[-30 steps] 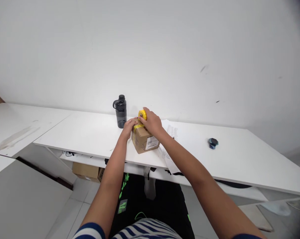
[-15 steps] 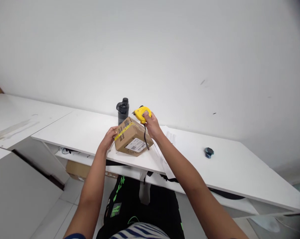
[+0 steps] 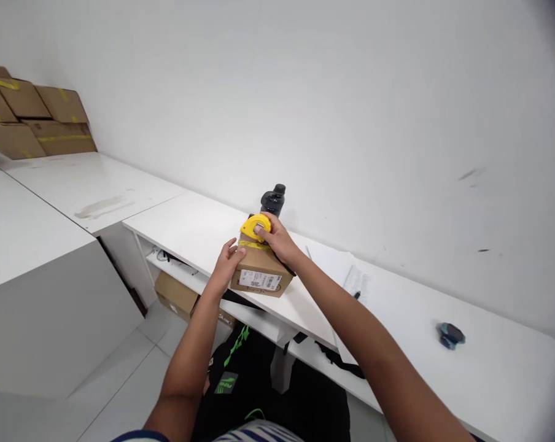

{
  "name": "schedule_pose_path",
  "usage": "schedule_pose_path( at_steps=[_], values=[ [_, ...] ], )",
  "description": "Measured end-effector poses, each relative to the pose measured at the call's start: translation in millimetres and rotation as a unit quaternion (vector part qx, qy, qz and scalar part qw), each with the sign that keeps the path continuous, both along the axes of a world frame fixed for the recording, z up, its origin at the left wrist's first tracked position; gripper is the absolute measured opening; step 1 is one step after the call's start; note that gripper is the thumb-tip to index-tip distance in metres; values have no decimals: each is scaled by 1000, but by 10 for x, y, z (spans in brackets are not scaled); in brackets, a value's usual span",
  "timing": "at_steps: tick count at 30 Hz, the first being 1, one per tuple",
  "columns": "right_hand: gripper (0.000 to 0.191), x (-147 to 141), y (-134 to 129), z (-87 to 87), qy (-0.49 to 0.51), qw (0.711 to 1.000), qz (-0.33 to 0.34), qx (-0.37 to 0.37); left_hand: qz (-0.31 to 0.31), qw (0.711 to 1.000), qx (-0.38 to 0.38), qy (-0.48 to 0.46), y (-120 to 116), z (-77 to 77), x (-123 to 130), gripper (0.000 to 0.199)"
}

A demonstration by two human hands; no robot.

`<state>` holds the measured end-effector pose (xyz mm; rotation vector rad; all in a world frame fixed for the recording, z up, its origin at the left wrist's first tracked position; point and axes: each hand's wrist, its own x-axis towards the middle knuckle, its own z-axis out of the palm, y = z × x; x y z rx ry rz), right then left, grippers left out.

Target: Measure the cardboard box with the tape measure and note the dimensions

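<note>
A taped cardboard box (image 3: 282, 270) with a white printed label faces me at the front edge of the white table. My left hand (image 3: 226, 265) is at its left side, the thumb lying on the top near the yellow tape and the other fingers partly curled. In my right hand (image 3: 280, 236) is a yellow tape measure (image 3: 250, 226), held just above the top of the box; no drawn-out blade is visible. Its dark strap hangs along the box's right side. A dark bottle (image 3: 274, 199) stands behind, partly hidden by the tape measure and my right hand.
Papers (image 3: 330, 261) and a pen (image 3: 357, 295) lie right of the box. Farther right is a small dark blue object (image 3: 451, 335). Cardboard boxes (image 3: 61, 136) are stacked at the far left. Below the tabletop, a shelf (image 3: 254, 322) and another carton (image 3: 174, 294) show.
The tape measure has come down to the top of the box. The box has turned and sits less tilted, and my left hand has shifted toward its near top. My view has swung left.
</note>
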<state>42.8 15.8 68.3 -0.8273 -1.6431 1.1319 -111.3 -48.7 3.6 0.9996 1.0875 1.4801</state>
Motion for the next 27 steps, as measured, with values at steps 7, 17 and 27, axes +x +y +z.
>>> schedule_pose_path(
  at_steps=[7, 17, 27],
  values=[
    [56, 128, -47, 239, -229, 955, 94, 165, -35, 999, 3, -17, -45, 143, -12, 77],
    [53, 275, -2, 297, -303, 922, 98, 221, 40, 997, 58, 21, 16, 85, 59, 56],
    [55, 1539, -135, 304, -342, 934, 25, 101, 72, 993, 51, 73, 46, 122, 29, 50]
  ],
)
